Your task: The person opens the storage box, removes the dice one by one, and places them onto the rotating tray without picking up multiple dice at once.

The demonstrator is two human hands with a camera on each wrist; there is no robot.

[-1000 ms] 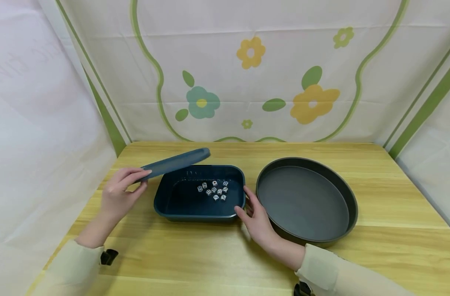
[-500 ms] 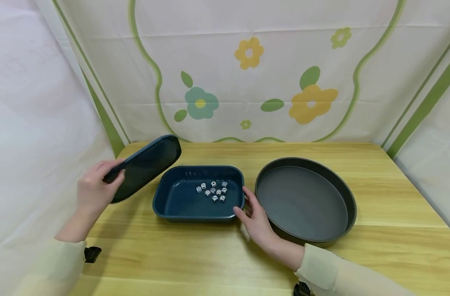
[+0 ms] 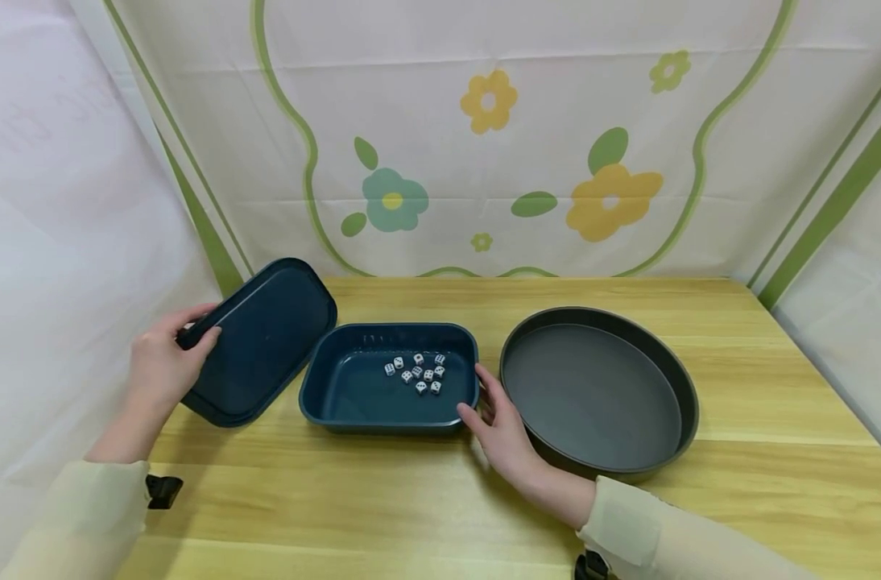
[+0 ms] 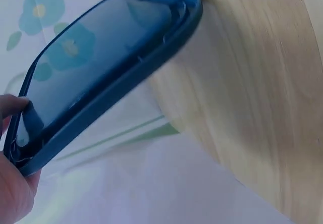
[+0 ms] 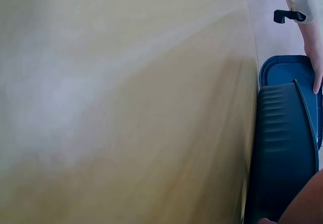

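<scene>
Left grip pinches the dark blue lid at its left end, the thumb laid over the face turned to the person and the fingers behind it. The lid, a rounded rectangle with a raised border, is held tilted above the left part of the worktop, casting a shadow on the wood. Its right edge comes up close to the left end of the rectangular baking dish; from these views I cannot tell whether the two touch.

Right grip holds the dish at the other end. Thumb and index finger are spread apart across the near right corner, the thumb at the front rim and the index finger against the right side, with the other fingers bent below. The dish, dark blue like the lid, sits level near the middle of the worktop. Ten white dice with dark pips lie scattered on its floor, mostly toward the right half.

Just beside the right grip, on the right, rests a round, dark grey cake pan, wide and shallow. Behind the worktop hangs a white cloth printed with flowers, leaves and a wavy green line.
</scene>
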